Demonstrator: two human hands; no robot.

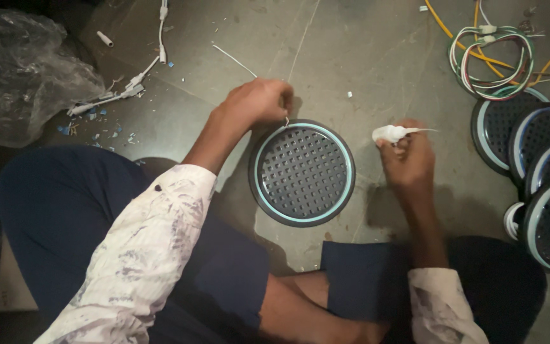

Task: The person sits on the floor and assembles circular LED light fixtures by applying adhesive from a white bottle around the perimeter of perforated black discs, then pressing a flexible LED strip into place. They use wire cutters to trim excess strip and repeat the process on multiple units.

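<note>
A round grey perforated disc (302, 172) with a pale blue ring lies flat on the stone floor between my knees. My left hand (257, 102) rests at the disc's upper left rim, its fingers pinched on a thin white wire (237, 62) that trails away up and to the left. To the right of the disc, my right hand (407, 160) is closed on a small white connector (389, 133) with a short wire pointing right.
Several similar discs (539, 172) are stacked overlapping at the right edge. A bundle of coloured wires (493, 54) lies at the top right. At the top left are a clear plastic bag (20, 70), a white cable (132, 83) and small scraps.
</note>
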